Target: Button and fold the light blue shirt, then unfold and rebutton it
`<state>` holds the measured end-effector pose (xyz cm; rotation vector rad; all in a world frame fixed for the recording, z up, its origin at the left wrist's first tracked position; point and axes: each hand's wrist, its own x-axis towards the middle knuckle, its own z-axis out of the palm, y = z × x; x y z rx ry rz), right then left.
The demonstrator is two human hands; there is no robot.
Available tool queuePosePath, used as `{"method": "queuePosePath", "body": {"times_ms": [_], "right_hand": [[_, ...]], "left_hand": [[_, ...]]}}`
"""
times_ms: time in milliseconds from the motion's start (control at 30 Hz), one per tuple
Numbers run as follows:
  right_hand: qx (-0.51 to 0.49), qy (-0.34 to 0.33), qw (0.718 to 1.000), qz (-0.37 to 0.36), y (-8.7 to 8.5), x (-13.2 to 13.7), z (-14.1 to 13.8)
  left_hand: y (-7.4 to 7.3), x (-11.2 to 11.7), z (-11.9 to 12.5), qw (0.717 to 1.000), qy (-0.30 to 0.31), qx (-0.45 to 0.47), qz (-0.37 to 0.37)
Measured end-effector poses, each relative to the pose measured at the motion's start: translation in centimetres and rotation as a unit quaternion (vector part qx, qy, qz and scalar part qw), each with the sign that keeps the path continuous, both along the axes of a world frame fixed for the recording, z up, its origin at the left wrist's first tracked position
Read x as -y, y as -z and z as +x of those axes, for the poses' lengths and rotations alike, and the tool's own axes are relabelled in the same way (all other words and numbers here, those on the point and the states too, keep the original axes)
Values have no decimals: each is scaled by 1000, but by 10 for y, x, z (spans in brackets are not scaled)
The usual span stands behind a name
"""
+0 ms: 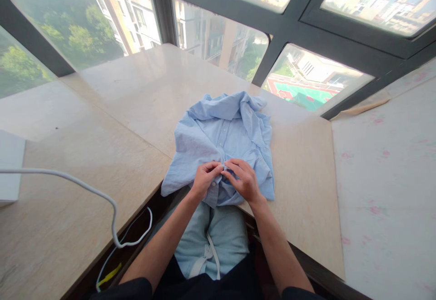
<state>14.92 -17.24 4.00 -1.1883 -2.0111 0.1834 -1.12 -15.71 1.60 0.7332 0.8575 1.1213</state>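
a person's left hand (205,178) and right hand (245,182) pinch the front of a blue shirt (197,139) just below the frame's center, thumbs and fingertips closed on the cloth and nearly meeting, with a button (214,184) just below. the shirt lies rumpled on a pale ledge (303,177), its near end overhanging the edge. a white cable (73,179) curls through the lower left, windows (220,36) span the top, and a flowered wall (391,173) fills the right.

Left hand (204,179) just beside right hand (245,180)

Left hand (205,179), right hand (244,179) on shirt (223,132)
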Motion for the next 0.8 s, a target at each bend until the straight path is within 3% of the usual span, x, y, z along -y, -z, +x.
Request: {"method": "queuePosePath", "body": {"times_ms": [567, 800], "right_hand": [[29, 32, 999, 2, 15, 1, -6], [-11, 26, 999, 16, 15, 2, -13]], "left_hand": [[-2, -2, -2, 1000, 9, -4, 2], [-3, -2, -6, 1000, 16, 3, 7]]}}
